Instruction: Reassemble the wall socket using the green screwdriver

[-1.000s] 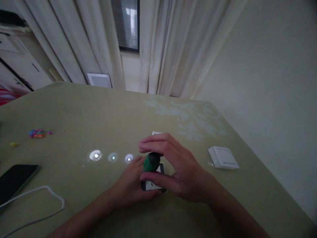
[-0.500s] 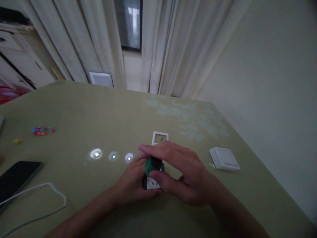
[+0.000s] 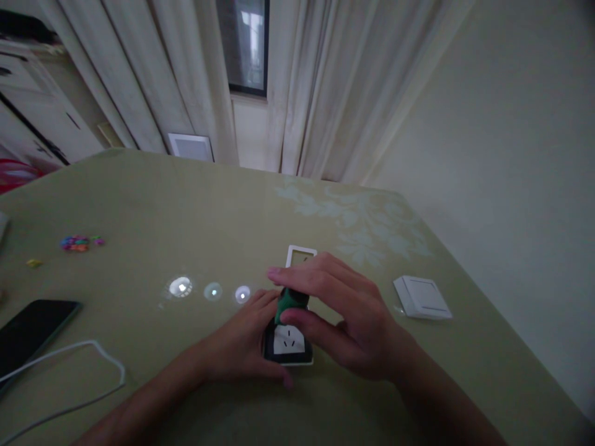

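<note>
On my head feed I look down on a smooth, glossy greenish tabletop (image 3: 186, 204) with a pale leaf pattern towards its far right corner. The wall socket (image 3: 289, 339) is a flat rectangle, hard white face set in a dark surround, with three slim slots. It lies face up in the nearer part of the tabletop, well in from the right edge, with its single straight slot pointing to the far edge and the slanted pair nearer me. Above it stands a stubby, rounded screwdriver handle (image 3: 292, 303), green with a black cap; its long axis is steep, cap up and leaning slightly right, green end down towards the socket (the shaft is hidden from me, so I can't tell whether it touches). The right hand (image 3: 356, 319) is clamped on that handle between thumb and fingers. The left hand (image 3: 246, 341) has thumb and fingers spread around the socket's left side; whether it grips, I can't tell. A thin white frame (image 3: 302, 249) lies just beyond, while a boxy white switch (image 3: 422, 297) sits near the tabletop's right edge.
</note>
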{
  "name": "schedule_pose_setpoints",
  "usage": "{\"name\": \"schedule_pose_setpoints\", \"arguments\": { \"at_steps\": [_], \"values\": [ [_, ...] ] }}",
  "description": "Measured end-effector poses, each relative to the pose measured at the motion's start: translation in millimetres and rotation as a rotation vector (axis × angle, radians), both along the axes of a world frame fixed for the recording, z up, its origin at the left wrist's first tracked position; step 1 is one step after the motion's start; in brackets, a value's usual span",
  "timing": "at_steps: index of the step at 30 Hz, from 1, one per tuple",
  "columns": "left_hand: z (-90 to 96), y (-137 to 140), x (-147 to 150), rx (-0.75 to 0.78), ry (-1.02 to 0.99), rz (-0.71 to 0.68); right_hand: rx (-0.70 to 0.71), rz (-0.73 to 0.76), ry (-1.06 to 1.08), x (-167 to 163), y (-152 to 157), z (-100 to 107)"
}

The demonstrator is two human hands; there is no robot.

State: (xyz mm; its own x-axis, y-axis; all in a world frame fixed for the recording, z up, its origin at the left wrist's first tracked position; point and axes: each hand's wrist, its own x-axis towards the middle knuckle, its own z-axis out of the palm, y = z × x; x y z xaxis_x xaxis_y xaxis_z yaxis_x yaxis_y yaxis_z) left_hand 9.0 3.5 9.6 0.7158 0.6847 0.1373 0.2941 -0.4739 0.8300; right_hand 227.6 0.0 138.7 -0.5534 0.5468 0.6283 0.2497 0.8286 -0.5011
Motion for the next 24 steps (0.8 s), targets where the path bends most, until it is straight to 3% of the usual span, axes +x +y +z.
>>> {"name": "schedule_pose_setpoints", "arguments": {
  "at_steps": [10,12,16,18,22,24],
  "values": [
    [10.3,0,-1,0.026,0.031,0.000,-0.068,0.082,-0.061,4,0,3],
    [11.7,0,-1,0.032,0.018,0.001,0.009,0.040,-0.070,3,0,0],
    [12.2,-1,-1,0.035,0.040,0.012,0.295,-0.205,-0.092,0,-1,-6],
    [11.5,-1,-1,0.039,0.067,0.022,0.238,-0.210,-0.079,0,-1,-3],
    [9.7,0,-2,0.070,0.068,0.027,-0.053,-0.017,-0.036,2,0,2],
    [10.1,1,-2,0.080,0.042,0.012,-0.090,0.049,-0.060,3,1,0]
  ]
}}
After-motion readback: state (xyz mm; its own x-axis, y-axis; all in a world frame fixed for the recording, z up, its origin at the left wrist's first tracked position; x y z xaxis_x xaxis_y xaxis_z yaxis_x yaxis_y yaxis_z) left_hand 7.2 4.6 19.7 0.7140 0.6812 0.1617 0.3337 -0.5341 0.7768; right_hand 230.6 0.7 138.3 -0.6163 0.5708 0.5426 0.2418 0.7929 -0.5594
